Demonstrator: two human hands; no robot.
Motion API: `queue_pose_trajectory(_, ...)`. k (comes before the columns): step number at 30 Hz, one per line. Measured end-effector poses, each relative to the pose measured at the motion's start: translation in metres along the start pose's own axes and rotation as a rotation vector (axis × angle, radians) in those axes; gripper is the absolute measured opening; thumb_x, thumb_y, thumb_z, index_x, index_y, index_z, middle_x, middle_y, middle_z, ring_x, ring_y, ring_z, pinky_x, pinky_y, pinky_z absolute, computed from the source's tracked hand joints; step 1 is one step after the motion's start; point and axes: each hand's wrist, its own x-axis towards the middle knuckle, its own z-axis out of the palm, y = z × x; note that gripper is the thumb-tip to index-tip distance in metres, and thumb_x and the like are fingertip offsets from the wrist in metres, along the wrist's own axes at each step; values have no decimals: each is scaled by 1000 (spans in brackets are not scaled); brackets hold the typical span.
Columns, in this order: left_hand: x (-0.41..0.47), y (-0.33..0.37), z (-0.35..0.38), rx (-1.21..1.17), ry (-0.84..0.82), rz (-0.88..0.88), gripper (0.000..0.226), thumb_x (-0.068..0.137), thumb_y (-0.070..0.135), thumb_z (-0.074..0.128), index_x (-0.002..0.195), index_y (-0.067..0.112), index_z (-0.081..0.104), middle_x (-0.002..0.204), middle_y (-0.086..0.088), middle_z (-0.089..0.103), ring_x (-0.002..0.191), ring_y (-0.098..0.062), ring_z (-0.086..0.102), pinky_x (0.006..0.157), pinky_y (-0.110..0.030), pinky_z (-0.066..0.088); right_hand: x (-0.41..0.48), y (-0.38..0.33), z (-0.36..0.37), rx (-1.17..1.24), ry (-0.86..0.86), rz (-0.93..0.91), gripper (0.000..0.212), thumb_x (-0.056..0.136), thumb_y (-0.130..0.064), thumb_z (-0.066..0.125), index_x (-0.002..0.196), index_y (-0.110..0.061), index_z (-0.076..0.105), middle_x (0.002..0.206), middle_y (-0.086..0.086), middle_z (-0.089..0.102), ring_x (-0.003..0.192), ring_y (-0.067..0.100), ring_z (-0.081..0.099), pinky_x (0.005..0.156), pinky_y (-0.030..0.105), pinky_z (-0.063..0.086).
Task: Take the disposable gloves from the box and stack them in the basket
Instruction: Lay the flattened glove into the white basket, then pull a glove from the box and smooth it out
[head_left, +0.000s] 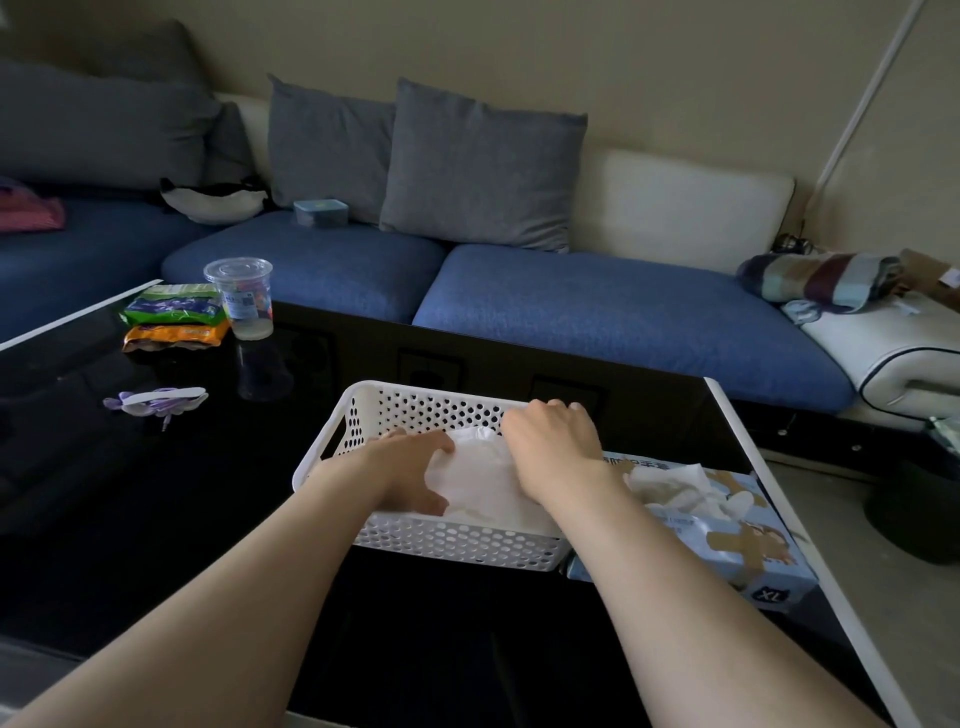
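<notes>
Head view looks down on a white perforated basket (363, 410) standing on a glossy black surface (182, 519); inside it lies a loose pile of pale disposable gloves (483, 488); the left hand (415, 467) rests flat on the pile's left side, fingers fairly straight and spread, thumb near the basket's near wall; the right hand (550, 447) is over the far right of the pile with its fingers bent downward, tips hidden, so whether it pinches a glove cannot be told; just beside the basket's right end lies the glove box (758, 556), with more gloves (675, 488) bulging out of its top opening; the box sits close to the surface's white right edge (769, 499); the basket's far wall stands near the far edge, facing a blue sofa (597, 306); bare surface stretches left of the basket and in front of it; well apart at far left are a clear plastic cup (241, 296), snack packets (174, 317) and a small purple item (156, 402).
</notes>
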Motion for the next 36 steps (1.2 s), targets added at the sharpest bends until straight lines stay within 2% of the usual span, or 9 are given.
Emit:
queue_pose_trajectory(5, 6, -5, 1, 19, -30, 9, 99, 65, 69, 70, 151, 61, 22, 165, 5, 34, 153, -34, 28, 118, -62, 35, 2, -10, -1, 246, -125, -132, 36, 92, 6, 55, 113, -15, 75, 120, 7, 65, 97, 29, 68, 76, 39, 58)
queue_pose_trajectory(9, 4, -5, 0, 33, -37, -5, 96, 72, 67, 71, 151, 63, 17, 169, 2, 27, 156, -34, 23, 118, -63, 34, 1, -3, 8, 135, -236, -49, 20, 94, 5, 48, 102, -9, 61, 103, 9, 59, 83, 27, 59, 64, 36, 44)
queue_pose_trajectory(13, 1, -1, -1, 84, -62, -26, 93, 83, 66, 70, 153, 65, 10, 169, -7, 20, 156, -39, 22, 119, -65, 33, 4, 4, 10, 164, -102, 63, 26, 99, 3, 46, 115, -10, 62, 101, 6, 56, 87, 25, 54, 72, 35, 41)
queue_pose_trajectory(20, 3, 2, -4, 101, -67, -37, 98, 79, 70, 71, 153, 66, 7, 172, -6, 15, 155, -37, 26, 118, -63, 34, 4, -5, 2, 221, -17, 63, 15, 94, -2, 57, 90, -16, 53, 83, 2, 48, 73, 22, 52, 57, 31, 38)
queue_pose_trajectory(22, 0, 6, -5, 72, -42, -37, 97, 85, 62, 75, 160, 53, 13, 171, -9, 11, 155, -39, 26, 120, -61, 34, 6, -4, 3, 286, -41, -6, 7, 98, -11, 57, 101, -15, 61, 105, 4, 58, 88, 24, 61, 67, 33, 49)
queue_pose_trajectory(24, -5, 11, -7, 59, -13, -34, 94, 87, 57, 77, 162, 46, 21, 170, -10, 13, 156, -41, 20, 121, -60, 32, 3, -2, 8, 288, -211, -72, 29, 104, -27, 56, 130, -15, 61, 132, 3, 56, 115, 27, 59, 89, 41, 53)
queue_pose_trajectory(27, -8, 10, -8, 54, 21, -31, 83, 90, 51, 76, 159, 38, 32, 164, -6, 28, 149, -33, 35, 121, -50, 35, -5, 1, 14, 282, -415, -44, 34, 108, -35, 51, 134, -14, 55, 132, 5, 56, 115, 26, 57, 95, 44, 52)
queue_pose_trajectory(33, -10, 19, -9, -19, 317, 58, 40, 101, 33, 65, 139, 24, 61, 142, -1, 61, 133, -22, 53, 106, -36, 45, -18, 8, -10, 395, -50, 10, 29, 106, -22, 48, 125, -16, 70, 120, 8, 69, 112, 28, 64, 89, 42, 56)
queue_pose_trajectory(36, -14, 38, -6, -68, 410, 131, 27, 102, 31, 61, 127, 27, 68, 127, 1, 69, 116, -18, 62, 97, -34, 51, -31, 23, -21, 426, 65, 118, 23, 103, -17, 55, 116, -21, 74, 111, 4, 67, 89, 22, 69, 76, 38, 59)
